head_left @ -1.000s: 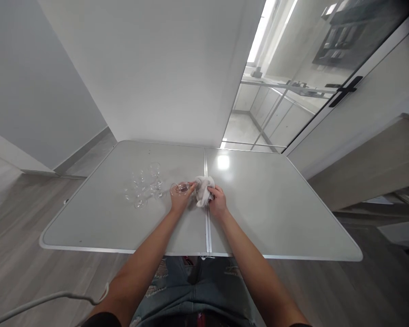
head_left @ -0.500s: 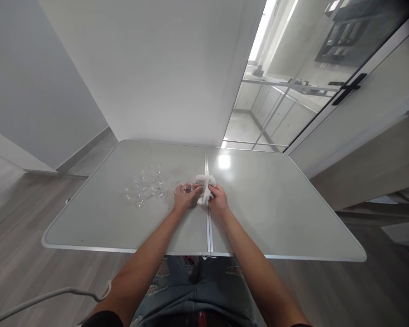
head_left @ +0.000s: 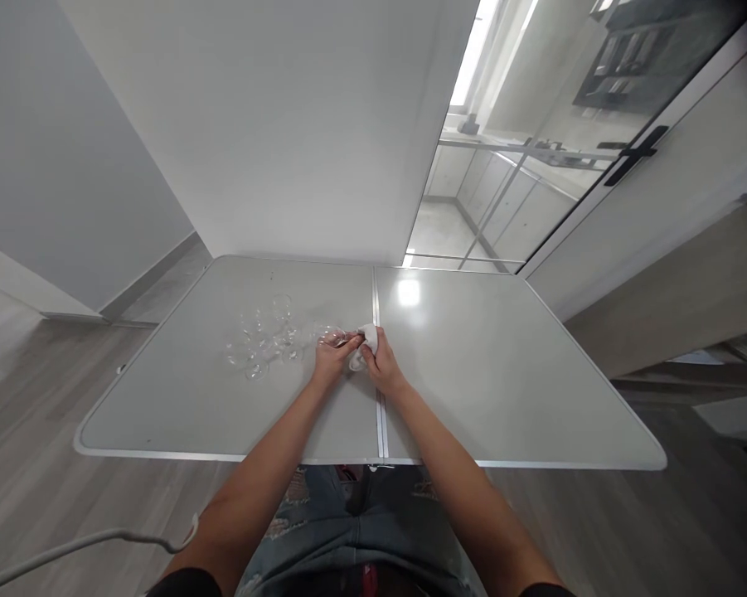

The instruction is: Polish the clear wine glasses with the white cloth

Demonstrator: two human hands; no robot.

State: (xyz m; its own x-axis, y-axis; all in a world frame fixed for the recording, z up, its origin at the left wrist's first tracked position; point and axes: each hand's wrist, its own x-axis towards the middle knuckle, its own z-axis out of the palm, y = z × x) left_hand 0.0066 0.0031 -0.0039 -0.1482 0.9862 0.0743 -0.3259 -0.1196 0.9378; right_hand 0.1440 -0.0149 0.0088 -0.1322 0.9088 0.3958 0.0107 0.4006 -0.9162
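My left hand (head_left: 329,361) is closed around a clear glass (head_left: 331,337), whose bowl points to the left. In my right hand (head_left: 384,365) is a bunched white cloth (head_left: 369,334), wrapped over the glass's right end and hiding it. Both hands meet above the table, just left of its centre seam. To the left of my hands stands a cluster of several clear glasses (head_left: 257,369); their outlines are faint against the pale surface.
The pale folding table (head_left: 503,373) has a metal rim and a metal centre seam (head_left: 380,419). A white wall (head_left: 298,133) rises behind it. At the right back is a glass door with a black handle (head_left: 637,155). A pale cable (head_left: 99,537) hangs at lower left.
My right hand and the cloth have shifted slightly left, and the cloth is bunched tighter round the glass's end. The glass in my left hand has tilted. The cluster of glasses stays put.
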